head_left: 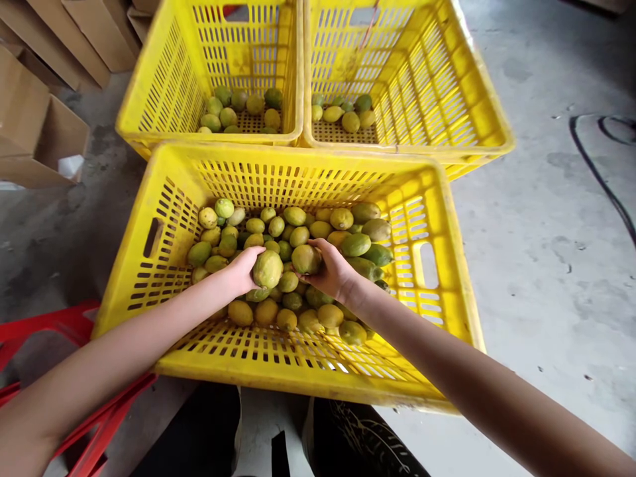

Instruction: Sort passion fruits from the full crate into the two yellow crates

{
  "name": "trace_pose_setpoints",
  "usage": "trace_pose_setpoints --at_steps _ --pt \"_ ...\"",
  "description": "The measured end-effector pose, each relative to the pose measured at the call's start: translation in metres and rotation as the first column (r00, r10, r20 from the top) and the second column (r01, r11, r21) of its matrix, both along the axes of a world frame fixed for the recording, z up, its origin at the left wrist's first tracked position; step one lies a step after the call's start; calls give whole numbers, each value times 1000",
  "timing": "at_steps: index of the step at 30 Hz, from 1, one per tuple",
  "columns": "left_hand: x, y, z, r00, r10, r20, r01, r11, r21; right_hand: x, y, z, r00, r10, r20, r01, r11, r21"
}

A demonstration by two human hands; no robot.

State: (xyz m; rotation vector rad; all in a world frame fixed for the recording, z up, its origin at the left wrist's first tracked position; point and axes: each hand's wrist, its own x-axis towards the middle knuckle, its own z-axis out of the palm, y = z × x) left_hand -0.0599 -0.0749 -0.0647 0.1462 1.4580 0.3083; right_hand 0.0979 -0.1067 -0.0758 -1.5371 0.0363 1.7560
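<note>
Both my hands reach into the near yellow plastic crate (278,381), which holds many yellow-green lemons (241,313). My left hand (244,270) grips a large, roundish yellow-green lemon (268,269), its thumb on top and its other fingers mostly hidden. Close beside it, my right hand (334,270) is closed round another greenish lemon (305,259), thumb over the upper side. The two held lemons are apart, just above the pile. Longer, greener lemons (356,245) lie to the right of my right hand.
Behind stand two more yellow crates, the left one (209,138) and the right one (407,150), each with several lemons at the bottom. Cardboard boxes (30,126) are at the upper left. A red plastic stool (99,430) stands at lower left. A black cable (596,169) lies on the right.
</note>
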Motion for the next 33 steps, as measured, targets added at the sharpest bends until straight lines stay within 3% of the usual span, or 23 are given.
trace_pose_setpoints --at_steps 4,12,17,23,27,33 --pt "0 0 2 1000 -10 22 10 1000 4 -3 3 13 995 -80 -62 77 996 -47" --pt "4 -2 2 992 -92 83 81 988 130 -1 1 9 999 26 -36 -29 996 -81" --pt "3 -2 2 1000 17 -20 -14 990 142 0 3 10 1000 23 -20 -24 996 -82" --pt "0 2 2 993 104 -47 -102 994 45 -1 3 14 997 -16 -81 5 991 -134" --pt "0 0 -5 996 87 -36 -88 996 -16 -2 2 14 991 -39 -131 28 996 -83" --pt "-2 1 -6 998 61 26 -59 996 -65 -2 3 15 991 -64 -121 49 991 -127"
